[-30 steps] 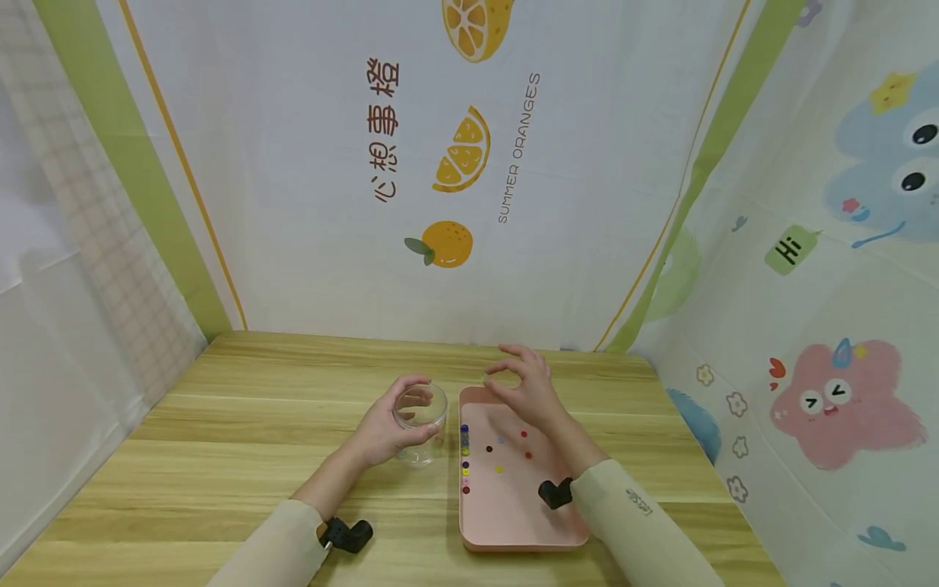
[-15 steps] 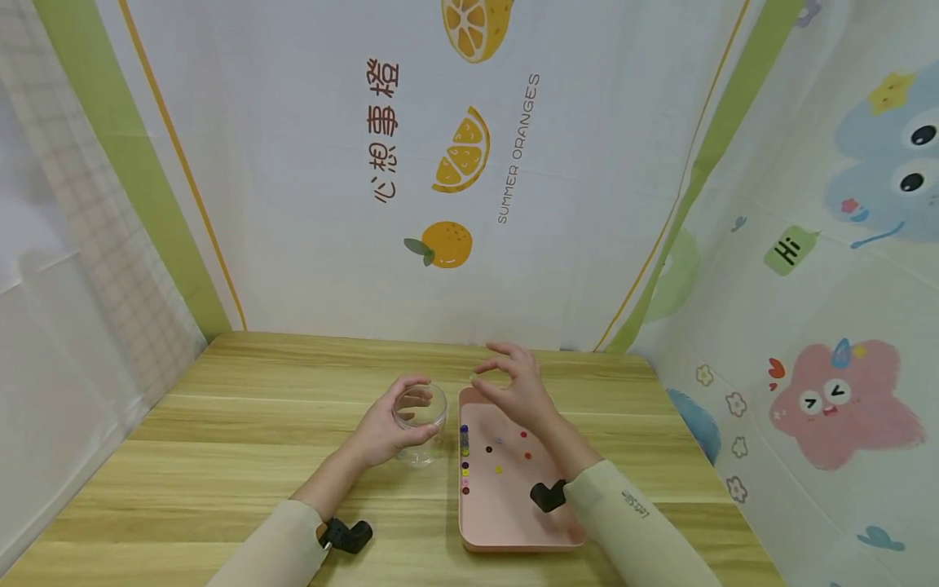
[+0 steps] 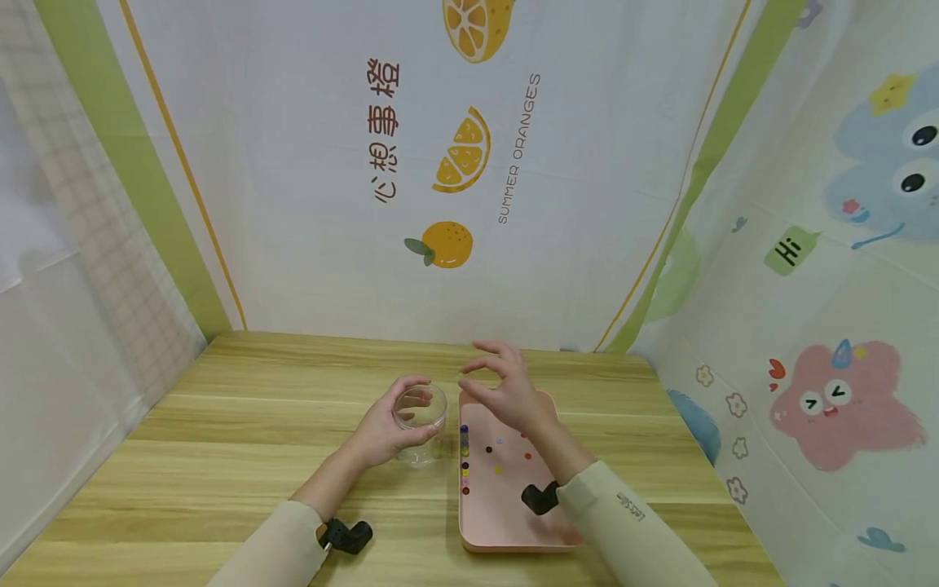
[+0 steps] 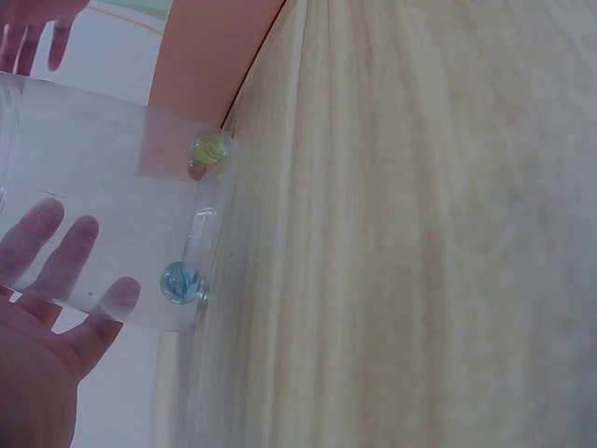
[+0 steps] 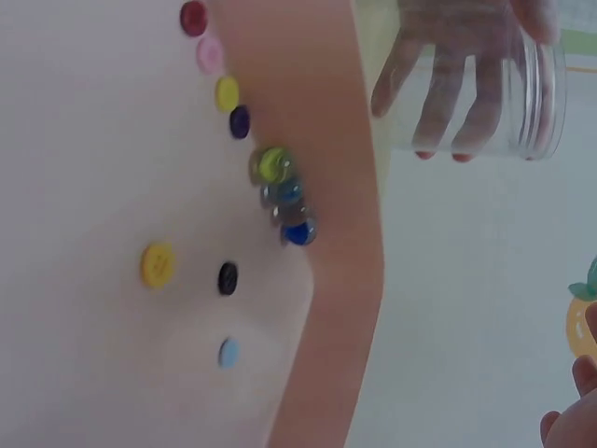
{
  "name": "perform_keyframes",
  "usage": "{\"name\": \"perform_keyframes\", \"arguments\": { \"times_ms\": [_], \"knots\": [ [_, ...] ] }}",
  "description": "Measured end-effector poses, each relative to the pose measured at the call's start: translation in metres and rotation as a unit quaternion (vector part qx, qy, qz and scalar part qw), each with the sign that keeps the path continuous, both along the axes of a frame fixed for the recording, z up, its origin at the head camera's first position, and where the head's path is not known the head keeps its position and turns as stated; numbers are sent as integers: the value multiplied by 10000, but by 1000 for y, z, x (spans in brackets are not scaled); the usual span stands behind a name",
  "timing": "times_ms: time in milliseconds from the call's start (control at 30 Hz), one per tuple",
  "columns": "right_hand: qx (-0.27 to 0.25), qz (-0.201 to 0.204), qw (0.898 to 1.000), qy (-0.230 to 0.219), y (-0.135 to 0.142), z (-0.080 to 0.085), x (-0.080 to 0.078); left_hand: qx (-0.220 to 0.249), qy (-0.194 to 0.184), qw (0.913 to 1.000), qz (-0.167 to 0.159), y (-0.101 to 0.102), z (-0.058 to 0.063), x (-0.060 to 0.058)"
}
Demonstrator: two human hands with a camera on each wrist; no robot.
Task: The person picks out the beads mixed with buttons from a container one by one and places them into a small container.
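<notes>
My left hand (image 3: 381,428) grips a clear plastic jar (image 3: 421,453) that stands upright on the table. Through its wall the left wrist view shows a yellow-streaked marble (image 4: 213,147) and a blue-streaked marble (image 4: 180,282) at the bottom, with a small reddish spot beside the yellow one. Above the far left corner of a pink tray (image 3: 513,526), my right hand (image 3: 513,399) pinches a tiny pale glassy marble between thumb and index finger. Its fingertips are close to the jar's open mouth, a little to the right. The marble is mostly hidden by the fingers.
Along the tray's left wall lie several marbles (image 5: 273,166) and a row of buttons. More buttons, among them a yellow button (image 5: 157,265) and a black button (image 5: 228,278), are scattered on its floor. A printed curtain (image 3: 330,269) hangs behind the wooden table (image 3: 242,456).
My right hand has moved left over the tray's far edge toward the jar, still pinching the marble. The left hand and the jar have stayed in place.
</notes>
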State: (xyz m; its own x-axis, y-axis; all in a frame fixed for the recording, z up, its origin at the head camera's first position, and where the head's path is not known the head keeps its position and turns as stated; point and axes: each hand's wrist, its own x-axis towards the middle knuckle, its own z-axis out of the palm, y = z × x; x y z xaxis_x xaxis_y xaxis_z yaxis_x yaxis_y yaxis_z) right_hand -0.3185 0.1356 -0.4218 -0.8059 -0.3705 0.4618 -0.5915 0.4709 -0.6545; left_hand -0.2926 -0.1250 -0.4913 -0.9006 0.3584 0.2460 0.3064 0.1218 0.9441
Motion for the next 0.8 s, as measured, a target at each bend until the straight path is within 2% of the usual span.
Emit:
{"name": "perform_keyframes", "arguments": {
  "times_ms": [200,400,800],
  "knots": [
    [-93,64,9999,93,-8,5,4,-157,89,9998,73,0,1,2],
    [-123,161,9995,243,-15,6,6,-86,-26,10000,21,0,0,1],
    [-115,209,9997,54,-25,6,12,-128,1,9999,47,-2,0,2]
  ]
}}
